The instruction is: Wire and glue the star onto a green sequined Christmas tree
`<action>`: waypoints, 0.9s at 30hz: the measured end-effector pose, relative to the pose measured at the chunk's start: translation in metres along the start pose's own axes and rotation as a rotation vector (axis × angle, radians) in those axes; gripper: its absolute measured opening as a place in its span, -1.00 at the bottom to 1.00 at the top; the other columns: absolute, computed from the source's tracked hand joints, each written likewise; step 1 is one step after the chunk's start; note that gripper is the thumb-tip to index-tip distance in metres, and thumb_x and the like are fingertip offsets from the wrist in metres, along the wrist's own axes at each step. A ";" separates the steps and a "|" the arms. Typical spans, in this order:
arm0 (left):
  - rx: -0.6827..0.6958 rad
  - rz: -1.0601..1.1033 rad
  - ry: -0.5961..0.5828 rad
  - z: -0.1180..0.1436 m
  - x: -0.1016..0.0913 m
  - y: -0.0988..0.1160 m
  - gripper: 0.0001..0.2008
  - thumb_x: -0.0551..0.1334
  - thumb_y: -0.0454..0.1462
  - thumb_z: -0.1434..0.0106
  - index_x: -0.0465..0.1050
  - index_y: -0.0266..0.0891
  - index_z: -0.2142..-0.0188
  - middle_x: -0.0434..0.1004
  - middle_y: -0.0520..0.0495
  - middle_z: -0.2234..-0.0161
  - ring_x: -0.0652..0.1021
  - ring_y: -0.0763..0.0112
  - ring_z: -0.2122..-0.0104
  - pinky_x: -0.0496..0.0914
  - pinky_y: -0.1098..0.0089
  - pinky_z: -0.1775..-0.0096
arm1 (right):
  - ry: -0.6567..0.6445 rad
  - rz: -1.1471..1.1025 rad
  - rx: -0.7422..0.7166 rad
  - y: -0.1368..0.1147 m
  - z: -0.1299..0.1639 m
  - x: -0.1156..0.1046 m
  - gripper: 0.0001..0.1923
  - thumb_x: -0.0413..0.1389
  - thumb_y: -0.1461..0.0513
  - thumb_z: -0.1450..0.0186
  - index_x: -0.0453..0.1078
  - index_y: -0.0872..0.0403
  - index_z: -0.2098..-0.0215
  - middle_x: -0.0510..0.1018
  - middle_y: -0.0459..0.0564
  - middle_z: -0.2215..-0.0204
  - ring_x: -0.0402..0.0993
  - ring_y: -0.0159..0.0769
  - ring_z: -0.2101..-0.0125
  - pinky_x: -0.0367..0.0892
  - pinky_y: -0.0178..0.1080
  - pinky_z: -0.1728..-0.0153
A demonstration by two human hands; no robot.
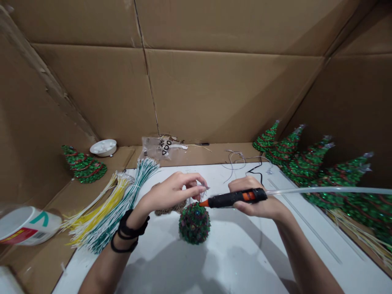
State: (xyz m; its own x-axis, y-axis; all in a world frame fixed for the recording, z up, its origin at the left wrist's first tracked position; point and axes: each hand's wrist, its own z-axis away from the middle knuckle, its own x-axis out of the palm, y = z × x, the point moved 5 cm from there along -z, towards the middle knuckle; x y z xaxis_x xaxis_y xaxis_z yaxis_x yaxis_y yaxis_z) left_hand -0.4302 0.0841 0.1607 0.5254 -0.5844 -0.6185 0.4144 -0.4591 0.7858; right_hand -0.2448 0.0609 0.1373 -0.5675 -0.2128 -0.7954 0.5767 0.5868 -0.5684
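Right hand (260, 202) grips black glue gun (234, 198), orange tip at top of green sequin tree (194, 223) on white table (232, 261). Left hand (171, 192) pinches small clear piece above tree. Wire bundles (113, 204) left; finished trees (321, 171) right; cardboard walls (214, 81) around.

Brown cardboard walls (226, 90) all around, white tabletop (232, 261), soft even light

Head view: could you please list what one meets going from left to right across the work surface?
White tub → yellow and green wire bundles → left hand → green sequin tree → glue gun in the right hand → row of finished trees.
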 end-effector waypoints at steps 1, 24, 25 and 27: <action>0.003 0.001 0.000 0.000 0.000 0.000 -0.75 0.09 -0.15 -0.36 0.46 -0.22 0.14 0.55 0.02 0.39 0.49 0.47 0.38 0.33 0.48 0.30 | -0.006 -0.001 0.004 0.000 0.000 0.000 -0.52 -0.11 -0.10 -0.22 0.00 0.04 0.66 0.13 -0.16 0.71 0.04 -0.46 0.66 0.00 -0.29 0.60; -0.005 0.001 0.000 0.000 0.000 0.000 -0.73 0.08 -0.13 -0.36 0.46 -0.21 0.13 0.55 0.02 0.40 0.50 0.46 0.39 0.34 0.47 0.30 | 0.012 -0.013 -0.010 0.002 0.002 -0.001 -0.43 -0.14 -0.20 -0.24 0.01 0.05 0.66 0.11 -0.18 0.72 0.02 -0.49 0.66 -0.03 -0.33 0.59; -0.004 -0.001 -0.002 0.000 0.000 0.000 -0.72 0.08 -0.13 -0.36 0.46 -0.21 0.13 0.55 0.01 0.40 0.50 0.45 0.39 0.34 0.47 0.30 | 0.014 -0.017 -0.018 0.001 0.002 -0.001 -0.43 -0.13 -0.19 -0.24 0.01 0.05 0.66 0.11 -0.19 0.72 0.01 -0.50 0.66 -0.03 -0.33 0.59; -0.003 0.001 -0.007 0.000 0.000 -0.001 -0.72 0.08 -0.12 -0.36 0.46 -0.22 0.13 0.55 0.01 0.41 0.51 0.45 0.40 0.34 0.46 0.31 | 0.018 -0.020 -0.030 0.001 0.002 -0.001 -0.44 -0.13 -0.17 -0.24 0.01 0.05 0.66 0.12 -0.19 0.72 0.02 -0.50 0.67 -0.03 -0.34 0.60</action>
State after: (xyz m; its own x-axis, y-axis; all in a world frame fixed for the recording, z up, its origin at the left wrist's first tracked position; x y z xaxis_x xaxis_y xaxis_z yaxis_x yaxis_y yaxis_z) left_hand -0.4307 0.0840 0.1600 0.5207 -0.5897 -0.6173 0.4158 -0.4563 0.7867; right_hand -0.2424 0.0600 0.1376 -0.5892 -0.2105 -0.7801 0.5474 0.6061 -0.5770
